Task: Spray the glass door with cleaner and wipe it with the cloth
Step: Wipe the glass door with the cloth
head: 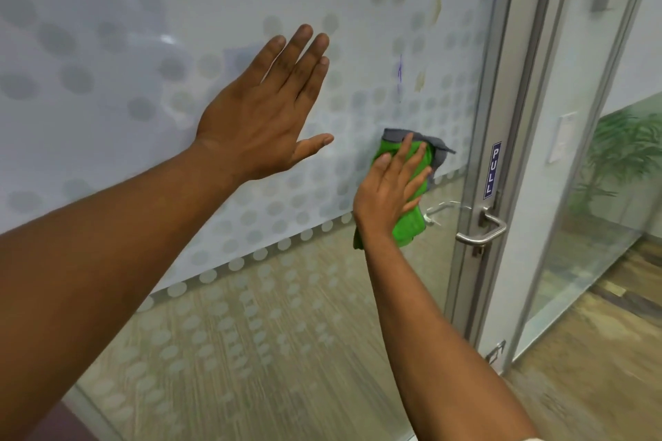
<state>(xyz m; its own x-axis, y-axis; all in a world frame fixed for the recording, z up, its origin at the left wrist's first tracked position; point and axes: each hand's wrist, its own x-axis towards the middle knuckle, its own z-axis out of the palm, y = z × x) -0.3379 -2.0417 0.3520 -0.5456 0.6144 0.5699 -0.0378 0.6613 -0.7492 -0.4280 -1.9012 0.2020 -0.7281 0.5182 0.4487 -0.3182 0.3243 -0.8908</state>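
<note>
Left hand [265,111]: flat, fingers spread, empty, palm toward frosted dotted glass door [150,46]. Right hand [388,190]: fingers splayed, pressing folded green cloth [412,222], grey-edged, plush, against pane. Right of it, brushed metal lever handle [481,231]; above handle, blue PULL label [492,170].

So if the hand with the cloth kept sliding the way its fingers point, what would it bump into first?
The right hand points up and slightly right along the glass. Probably nothing at first, just more dotted glass; farther on, perhaps the metal frame, though depth is unclear.
</note>
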